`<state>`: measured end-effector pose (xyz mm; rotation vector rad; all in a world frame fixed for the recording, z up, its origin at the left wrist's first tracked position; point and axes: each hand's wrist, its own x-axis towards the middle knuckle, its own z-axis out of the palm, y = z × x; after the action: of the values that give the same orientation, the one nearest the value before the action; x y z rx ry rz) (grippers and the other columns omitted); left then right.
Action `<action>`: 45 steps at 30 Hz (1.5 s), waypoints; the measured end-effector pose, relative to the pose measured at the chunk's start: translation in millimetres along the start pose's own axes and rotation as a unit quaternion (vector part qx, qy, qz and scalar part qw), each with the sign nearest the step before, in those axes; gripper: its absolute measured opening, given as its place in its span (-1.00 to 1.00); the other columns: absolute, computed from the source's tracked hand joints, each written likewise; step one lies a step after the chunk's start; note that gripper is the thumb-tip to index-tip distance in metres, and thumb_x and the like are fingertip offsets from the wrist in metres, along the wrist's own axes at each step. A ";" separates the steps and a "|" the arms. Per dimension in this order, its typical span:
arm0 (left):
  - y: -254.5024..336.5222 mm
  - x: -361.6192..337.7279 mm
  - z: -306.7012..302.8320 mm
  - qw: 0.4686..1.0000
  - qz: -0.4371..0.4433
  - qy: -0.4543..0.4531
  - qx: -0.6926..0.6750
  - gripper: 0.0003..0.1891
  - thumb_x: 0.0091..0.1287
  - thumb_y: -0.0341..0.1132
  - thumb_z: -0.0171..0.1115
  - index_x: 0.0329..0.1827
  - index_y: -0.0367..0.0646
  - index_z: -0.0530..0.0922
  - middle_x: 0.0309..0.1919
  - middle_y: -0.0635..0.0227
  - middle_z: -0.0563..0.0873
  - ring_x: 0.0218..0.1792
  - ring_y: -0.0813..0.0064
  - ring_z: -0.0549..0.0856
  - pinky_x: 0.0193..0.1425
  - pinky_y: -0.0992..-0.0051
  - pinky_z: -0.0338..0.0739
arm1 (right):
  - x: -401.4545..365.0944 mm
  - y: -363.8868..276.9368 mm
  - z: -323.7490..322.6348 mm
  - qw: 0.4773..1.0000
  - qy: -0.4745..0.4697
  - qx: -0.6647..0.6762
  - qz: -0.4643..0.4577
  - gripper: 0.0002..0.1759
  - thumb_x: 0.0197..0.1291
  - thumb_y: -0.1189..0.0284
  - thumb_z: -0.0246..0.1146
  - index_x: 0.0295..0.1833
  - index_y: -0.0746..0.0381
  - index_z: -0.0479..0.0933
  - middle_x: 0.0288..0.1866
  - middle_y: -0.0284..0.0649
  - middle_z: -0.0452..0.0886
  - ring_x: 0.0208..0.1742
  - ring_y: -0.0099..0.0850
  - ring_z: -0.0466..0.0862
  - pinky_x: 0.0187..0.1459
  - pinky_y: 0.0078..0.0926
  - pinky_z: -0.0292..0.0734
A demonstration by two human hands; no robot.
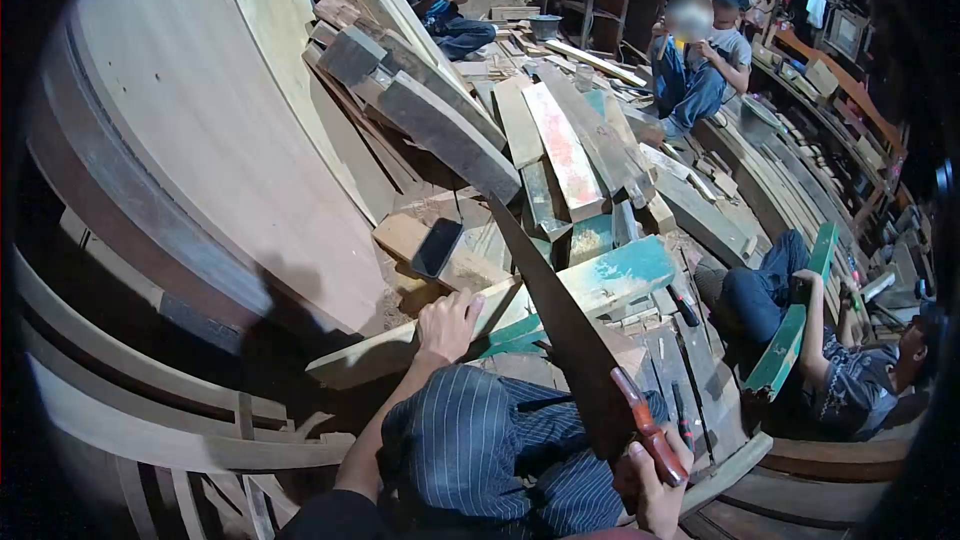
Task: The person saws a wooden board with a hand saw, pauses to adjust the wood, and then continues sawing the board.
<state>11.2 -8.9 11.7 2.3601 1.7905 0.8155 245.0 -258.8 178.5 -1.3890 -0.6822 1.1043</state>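
At the far left of my feed stands a big curved wooden panel (230, 140), leaning against more bent ribs in the dark. Moving right, a dark phone (437, 247) lies face up on a pale block of wood, just above the left hand (447, 325). That hand is laid flat with its fingers loosely spread, pressing down on a long plank (372, 353) rather than gripping it. The plank runs up to the right from the lower left, bare wood at the near end and teal paint at the far end, and it sits across the wearer's knee in striped trousers (480, 450). The saw (560, 330) crosses the plank just right of the left hand, its wide dark blade tilted with the tip pointing up toward a heap of offcuts (560, 150). The right hand (655, 495) is closed around the saw's reddish handle at the bottom edge of the view. Farther back, a person in jeans (700, 70) sits among the boards. At the far right another person (850, 380) sits low on the floor, one hand on a green board (790, 335) standing beside their leg.
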 end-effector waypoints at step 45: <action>3.3 -6.2 3.4 1.000 -0.004 -0.009 0.014 -0.61 0.55 -0.01 0.01 -0.21 -0.15 0.57 -0.33 0.13 0.73 -0.25 0.07 0.75 -0.14 0.05 0.59 | 25.3 7.1 22.4 0.949 -0.061 -0.273 -0.143 -0.76 0.18 0.50 0.44 -0.24 0.31 0.47 -0.55 -0.24 0.48 -0.56 -0.56 0.41 -0.45 -0.54 0.32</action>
<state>14.4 -14.8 7.8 2.3669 1.8158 0.7715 233.1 -227.9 168.8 -1.6213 -1.3087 0.8010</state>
